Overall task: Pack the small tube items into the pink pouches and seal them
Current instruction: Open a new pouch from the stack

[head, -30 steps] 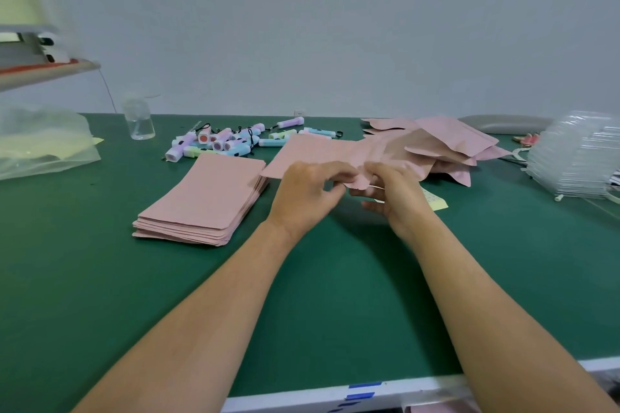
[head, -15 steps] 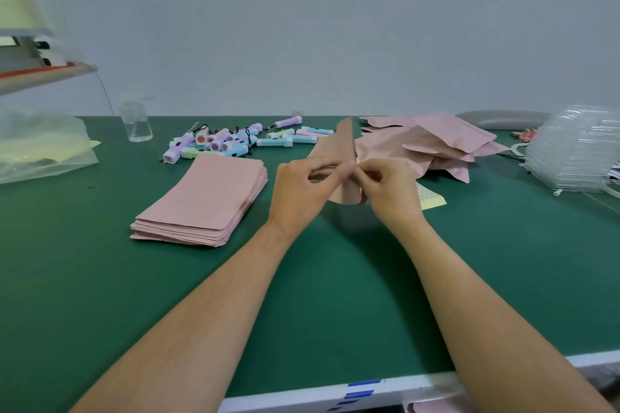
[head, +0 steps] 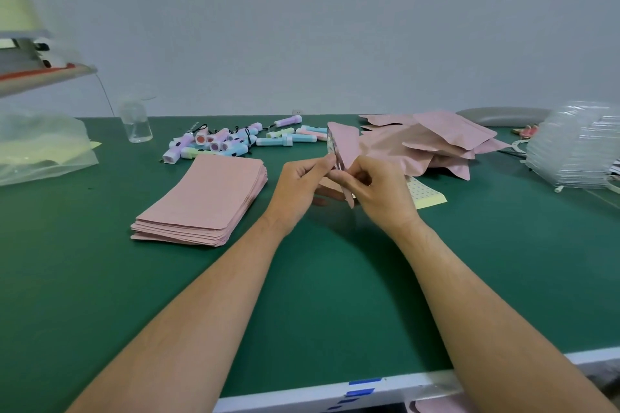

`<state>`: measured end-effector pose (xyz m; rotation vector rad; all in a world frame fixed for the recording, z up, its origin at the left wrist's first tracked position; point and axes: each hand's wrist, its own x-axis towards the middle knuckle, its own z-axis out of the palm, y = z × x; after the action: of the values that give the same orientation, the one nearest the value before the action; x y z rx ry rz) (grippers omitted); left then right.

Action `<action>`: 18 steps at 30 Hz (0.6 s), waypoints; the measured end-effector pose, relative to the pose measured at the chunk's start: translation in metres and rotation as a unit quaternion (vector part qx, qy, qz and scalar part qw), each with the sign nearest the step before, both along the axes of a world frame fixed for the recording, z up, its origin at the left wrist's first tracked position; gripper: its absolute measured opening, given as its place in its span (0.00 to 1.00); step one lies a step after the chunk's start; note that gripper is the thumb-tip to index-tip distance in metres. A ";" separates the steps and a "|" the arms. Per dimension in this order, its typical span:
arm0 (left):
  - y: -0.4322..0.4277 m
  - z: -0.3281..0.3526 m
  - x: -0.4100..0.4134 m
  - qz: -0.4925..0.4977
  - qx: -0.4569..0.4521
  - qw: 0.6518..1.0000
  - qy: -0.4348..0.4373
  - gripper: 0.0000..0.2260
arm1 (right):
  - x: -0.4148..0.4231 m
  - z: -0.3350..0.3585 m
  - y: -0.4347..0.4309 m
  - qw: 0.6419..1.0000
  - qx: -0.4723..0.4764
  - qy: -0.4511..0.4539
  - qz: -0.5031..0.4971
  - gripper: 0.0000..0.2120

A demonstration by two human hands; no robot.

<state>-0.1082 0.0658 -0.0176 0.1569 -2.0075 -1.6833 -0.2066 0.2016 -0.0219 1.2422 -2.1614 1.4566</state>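
My left hand (head: pixel 302 186) and right hand (head: pixel 380 193) pinch one pink pouch (head: pixel 347 144) upright above the green table (head: pixel 335 295), apparently to work its mouth. Within reach lie the tubes (head: pixel 231 142), the flat stack (head: pixel 208 198) and the puffed pouches (head: pixel 432 141).

I am viewing a green table (head: pixel 100 278) that is carrying, left of centre, a neat stack of flat pink pouches (head: pixel 198 198). Behind the stack, pastel tubes (head: pixel 228 142) are lying in a loose cluster. A clear cup (head: pixel 136 124) is standing near the far edge, and a clear plastic bag (head: pixel 40 151) is resting at far left. To the right, a heap of puffed pink pouches (head: pixel 432 141) is lying overlapped, with a yellow sheet (head: pixel 427 198) lying just in front and stacked clear trays (head: pixel 570 147) sitting at the right edge.
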 end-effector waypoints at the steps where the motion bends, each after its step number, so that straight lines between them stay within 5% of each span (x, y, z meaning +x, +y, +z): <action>1: -0.001 0.000 -0.001 0.002 0.005 1.000 0.001 0.17 | 0.001 0.001 0.000 1.000 -0.005 0.004 0.004 0.18; 7: -0.016 -0.001 -0.001 0.026 -0.021 0.999 0.007 0.08 | 0.003 -0.001 -0.002 0.998 0.065 0.016 0.014 0.14; 15: -0.008 -0.004 -0.010 0.176 -0.296 0.936 0.067 0.14 | 0.019 0.002 -0.014 0.970 0.146 0.121 -0.153 0.13; 18: -0.004 -0.006 -0.009 0.187 -0.257 0.947 0.049 0.10 | 0.023 0.002 -0.020 0.974 0.161 0.097 -0.124 0.11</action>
<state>-0.1174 0.0618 -0.0241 0.2441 -2.1079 -0.8864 -0.1834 0.1816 -0.0194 1.1049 -2.3752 0.8729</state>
